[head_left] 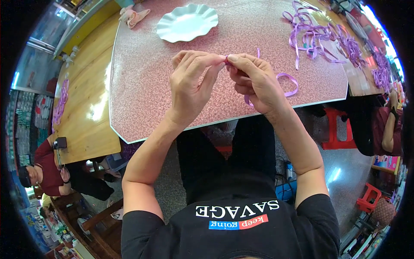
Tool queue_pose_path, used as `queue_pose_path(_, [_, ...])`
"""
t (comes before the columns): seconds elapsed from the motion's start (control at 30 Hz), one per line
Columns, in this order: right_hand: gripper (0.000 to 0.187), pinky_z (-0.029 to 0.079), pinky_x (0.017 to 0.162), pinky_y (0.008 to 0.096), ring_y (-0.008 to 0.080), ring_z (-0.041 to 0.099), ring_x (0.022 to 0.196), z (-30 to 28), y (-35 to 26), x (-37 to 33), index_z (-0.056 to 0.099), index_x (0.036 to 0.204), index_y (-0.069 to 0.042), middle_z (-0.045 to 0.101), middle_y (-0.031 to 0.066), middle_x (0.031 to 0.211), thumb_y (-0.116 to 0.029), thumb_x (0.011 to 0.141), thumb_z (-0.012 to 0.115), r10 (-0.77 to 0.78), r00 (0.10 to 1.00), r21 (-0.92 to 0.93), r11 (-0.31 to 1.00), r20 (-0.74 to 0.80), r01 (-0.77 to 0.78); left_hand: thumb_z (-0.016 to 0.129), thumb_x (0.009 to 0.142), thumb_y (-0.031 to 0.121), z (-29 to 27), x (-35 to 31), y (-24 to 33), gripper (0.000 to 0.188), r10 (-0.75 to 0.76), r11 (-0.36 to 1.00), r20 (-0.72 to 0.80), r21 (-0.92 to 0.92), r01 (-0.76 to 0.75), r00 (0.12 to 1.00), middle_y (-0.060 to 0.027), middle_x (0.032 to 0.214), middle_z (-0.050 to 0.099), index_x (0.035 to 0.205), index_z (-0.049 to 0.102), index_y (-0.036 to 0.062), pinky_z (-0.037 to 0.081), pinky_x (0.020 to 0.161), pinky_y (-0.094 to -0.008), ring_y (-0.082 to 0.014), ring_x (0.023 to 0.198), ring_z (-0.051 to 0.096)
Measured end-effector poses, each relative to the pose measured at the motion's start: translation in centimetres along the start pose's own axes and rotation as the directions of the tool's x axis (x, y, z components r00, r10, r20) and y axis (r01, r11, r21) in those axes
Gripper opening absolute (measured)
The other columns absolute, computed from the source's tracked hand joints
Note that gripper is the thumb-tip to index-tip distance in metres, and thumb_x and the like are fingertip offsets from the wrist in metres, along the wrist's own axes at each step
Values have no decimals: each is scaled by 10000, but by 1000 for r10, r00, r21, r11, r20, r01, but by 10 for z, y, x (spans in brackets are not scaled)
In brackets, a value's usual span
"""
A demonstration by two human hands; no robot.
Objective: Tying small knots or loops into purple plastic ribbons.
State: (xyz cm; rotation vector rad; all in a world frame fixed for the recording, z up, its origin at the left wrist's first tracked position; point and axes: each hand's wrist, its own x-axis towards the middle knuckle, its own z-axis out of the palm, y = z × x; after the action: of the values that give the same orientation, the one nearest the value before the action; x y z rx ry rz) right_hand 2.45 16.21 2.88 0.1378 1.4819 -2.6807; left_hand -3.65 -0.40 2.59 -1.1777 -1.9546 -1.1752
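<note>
My left hand (192, 82) and my right hand (256, 80) meet fingertip to fingertip above the pink patterned tabletop (146, 86). Between them they pinch a small folded bit of purple ribbon (295, 86). From my right hand the ribbon trails in a loop onto the table, and a short end stands up behind the knuckles. Both thumbs press against the forefingers, and the left hand's other fingers curl loosely. The exact shape of the pinched bit is mostly hidden by the fingertips.
A white scalloped plate (163, 31) lies beyond my hands, with a pale pink cloth-like item (134, 17) to its left. Tangled purple ribbons (311, 41) spread at the far right. Wooden tables (86, 99) adjoin both sides. People sit left and right; a red stool (340, 136) stands at right.
</note>
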Motion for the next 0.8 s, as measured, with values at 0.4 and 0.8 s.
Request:
queue_pose_path(0.4, [145, 314, 444, 158, 8, 424, 524, 6, 5, -2, 664, 931, -28, 561, -39, 692, -170, 909, 685, -138, 988, -111, 985, -68, 130, 693, 888, 85, 1, -3, 5, 173, -508, 656, 216, -531, 537, 834, -74, 973, 701, 1037, 662, 3, 522, 832, -254, -120, 945, 646])
queue_pose_path(0.8, [122, 273, 440, 159, 1, 361, 513, 1, 4, -1, 628, 975, -45, 514, -44, 712, -137, 903, 663, -90, 996, 8, 996, 3, 90, 657, 921, 143, -1, -4, 0, 155, -526, 36, 546, -752, 658, 653, -37, 1046, 667, 1044, 663, 50, 432, 920, -294, -113, 975, 582])
